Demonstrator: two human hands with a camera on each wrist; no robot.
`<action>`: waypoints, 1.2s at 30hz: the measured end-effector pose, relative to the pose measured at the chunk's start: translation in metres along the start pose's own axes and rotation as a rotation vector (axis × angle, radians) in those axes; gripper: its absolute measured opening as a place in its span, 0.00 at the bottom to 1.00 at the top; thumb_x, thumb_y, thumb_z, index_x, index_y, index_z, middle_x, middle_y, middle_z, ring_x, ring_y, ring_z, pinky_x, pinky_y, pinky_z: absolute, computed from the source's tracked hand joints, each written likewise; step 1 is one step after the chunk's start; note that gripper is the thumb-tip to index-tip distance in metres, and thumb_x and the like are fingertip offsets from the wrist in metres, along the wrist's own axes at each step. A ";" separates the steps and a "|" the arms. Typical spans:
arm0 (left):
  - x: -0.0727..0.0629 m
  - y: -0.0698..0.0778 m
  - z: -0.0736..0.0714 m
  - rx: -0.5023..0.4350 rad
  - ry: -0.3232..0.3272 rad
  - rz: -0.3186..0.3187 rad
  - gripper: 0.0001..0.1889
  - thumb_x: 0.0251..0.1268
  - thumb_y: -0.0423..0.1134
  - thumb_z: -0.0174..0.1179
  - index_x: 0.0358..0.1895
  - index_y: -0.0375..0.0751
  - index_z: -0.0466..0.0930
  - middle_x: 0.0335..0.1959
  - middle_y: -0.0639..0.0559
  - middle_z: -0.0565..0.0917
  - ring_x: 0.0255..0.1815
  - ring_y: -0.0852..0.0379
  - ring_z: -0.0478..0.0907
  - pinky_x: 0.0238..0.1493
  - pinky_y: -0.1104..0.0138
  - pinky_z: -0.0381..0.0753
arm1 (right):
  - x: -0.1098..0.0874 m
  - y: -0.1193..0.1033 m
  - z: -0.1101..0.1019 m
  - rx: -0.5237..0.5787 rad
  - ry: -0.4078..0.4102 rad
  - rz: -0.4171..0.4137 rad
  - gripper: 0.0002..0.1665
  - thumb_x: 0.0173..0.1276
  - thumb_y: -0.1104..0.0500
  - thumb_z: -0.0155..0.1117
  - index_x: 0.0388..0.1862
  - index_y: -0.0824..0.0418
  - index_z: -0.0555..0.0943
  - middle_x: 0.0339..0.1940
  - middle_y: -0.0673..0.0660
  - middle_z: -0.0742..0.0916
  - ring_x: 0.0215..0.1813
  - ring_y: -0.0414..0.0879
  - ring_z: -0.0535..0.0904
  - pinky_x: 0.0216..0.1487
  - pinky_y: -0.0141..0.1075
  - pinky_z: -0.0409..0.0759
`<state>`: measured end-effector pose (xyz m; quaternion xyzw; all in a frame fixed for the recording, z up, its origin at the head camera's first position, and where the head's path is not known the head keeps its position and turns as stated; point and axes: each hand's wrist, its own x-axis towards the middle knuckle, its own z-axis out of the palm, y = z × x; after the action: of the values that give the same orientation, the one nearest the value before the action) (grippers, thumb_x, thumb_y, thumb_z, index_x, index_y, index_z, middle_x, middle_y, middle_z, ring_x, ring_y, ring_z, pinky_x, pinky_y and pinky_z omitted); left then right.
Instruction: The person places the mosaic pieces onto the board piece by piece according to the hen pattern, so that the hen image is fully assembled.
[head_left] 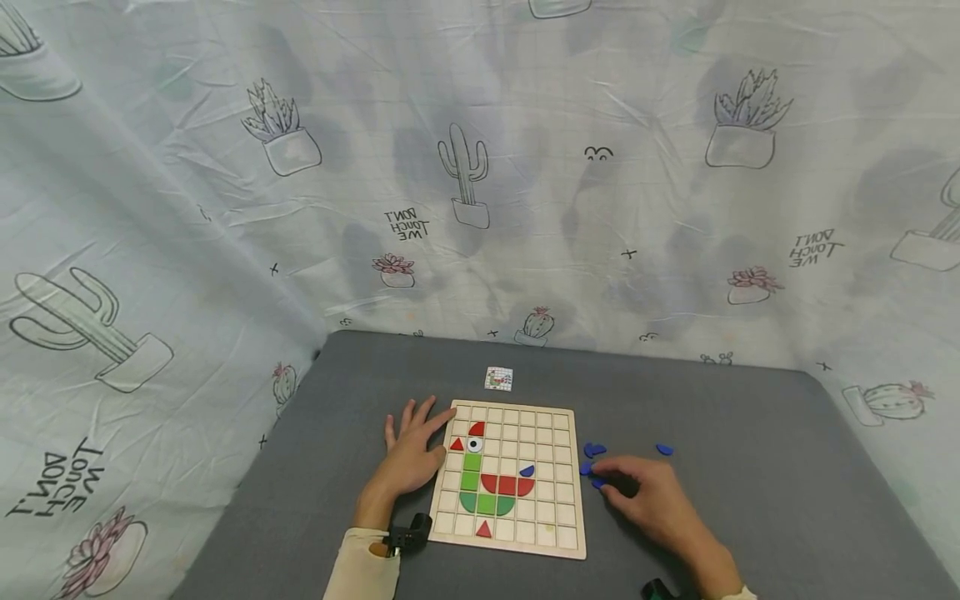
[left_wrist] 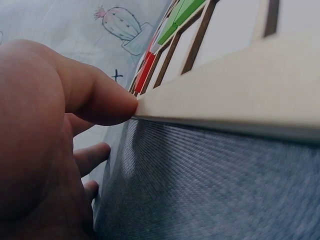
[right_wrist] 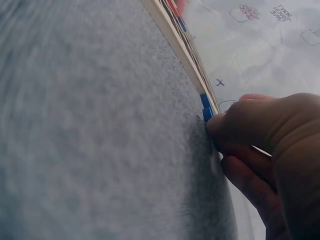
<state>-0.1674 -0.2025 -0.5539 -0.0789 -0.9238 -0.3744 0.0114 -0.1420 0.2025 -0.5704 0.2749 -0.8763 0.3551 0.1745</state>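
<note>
A wooden grid board [head_left: 525, 533] lies on the grey table, holding red, green and dark green pieces, a white eye piece [head_left: 474, 445] and one blue piece [head_left: 527, 472]. My left hand [head_left: 408, 458] rests at its left side with fingers spread, the index finger at the far left corner and the thumb against the edge. Past the board's right edge, my right hand [head_left: 652, 496] reaches over loose blue pieces [head_left: 594, 450]. Its thumb tip is at one blue piece [head_left: 597, 483], its index fingertip beside another [head_left: 586, 469]. In the right wrist view, blue pieces [right_wrist: 206, 107] show at the thumb tip.
Behind the board lies a small picture card [head_left: 498, 378] showing a coloured figure on a grid. Another blue piece [head_left: 664, 449] sits apart, beyond the right hand. A white curtain [head_left: 525, 167] printed with cacti hangs behind and beside the table [head_left: 315, 517].
</note>
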 end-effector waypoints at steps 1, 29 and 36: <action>0.000 0.000 0.000 0.001 -0.001 -0.001 0.35 0.69 0.29 0.58 0.81 0.49 0.76 0.89 0.36 0.59 0.92 0.26 0.38 0.82 0.28 0.21 | 0.000 0.000 0.001 -0.006 -0.003 0.002 0.26 0.53 0.71 0.86 0.47 0.46 0.93 0.45 0.39 0.94 0.49 0.37 0.91 0.55 0.15 0.78; 0.001 -0.001 -0.003 0.008 -0.009 0.007 0.35 0.70 0.29 0.57 0.81 0.49 0.76 0.90 0.36 0.58 0.92 0.26 0.38 0.82 0.27 0.21 | 0.042 -0.016 0.014 0.047 -0.146 -0.047 0.18 0.64 0.68 0.79 0.50 0.51 0.93 0.47 0.40 0.94 0.49 0.36 0.91 0.50 0.43 0.92; -0.001 0.000 -0.002 -0.010 -0.009 0.008 0.35 0.69 0.28 0.57 0.80 0.49 0.76 0.90 0.36 0.58 0.92 0.26 0.38 0.82 0.28 0.20 | 0.064 -0.019 0.030 0.054 -0.232 -0.081 0.15 0.69 0.66 0.77 0.51 0.51 0.93 0.49 0.44 0.95 0.50 0.37 0.90 0.49 0.42 0.91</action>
<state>-0.1668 -0.2039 -0.5529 -0.0844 -0.9217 -0.3785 0.0085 -0.1844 0.1464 -0.5492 0.3540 -0.8689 0.3369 0.0787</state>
